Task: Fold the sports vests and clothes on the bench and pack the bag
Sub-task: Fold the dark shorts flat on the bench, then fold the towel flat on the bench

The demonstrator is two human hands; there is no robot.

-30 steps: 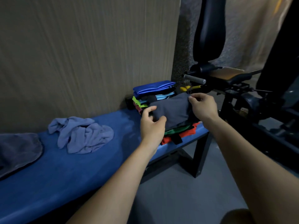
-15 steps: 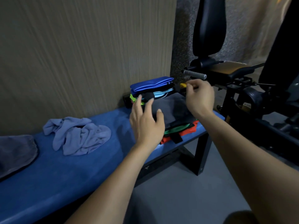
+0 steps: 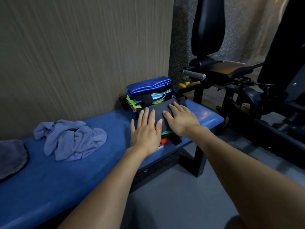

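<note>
Basically both hands lay flat, fingers straight and spread, pressing on the dark folded garment [image 3: 159, 109]: left hand [image 3: 146, 129] on its near-left part, right hand [image 3: 180, 119] on its right part. Garment topped a near stack with green and red layers showing under it, at the right end of the blue counter [image 3: 66, 176]. Just behind stood another folded stack [image 3: 148, 93], blue piece on top, against the wall. Crumpled lavender cloth [image 3: 71, 139] lay well left; grey cloth [image 3: 11, 156] at far left edge.

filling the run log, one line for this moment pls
left hand flat on dark folded garment | right hand flat on it | crumpled towel unfolded
</note>
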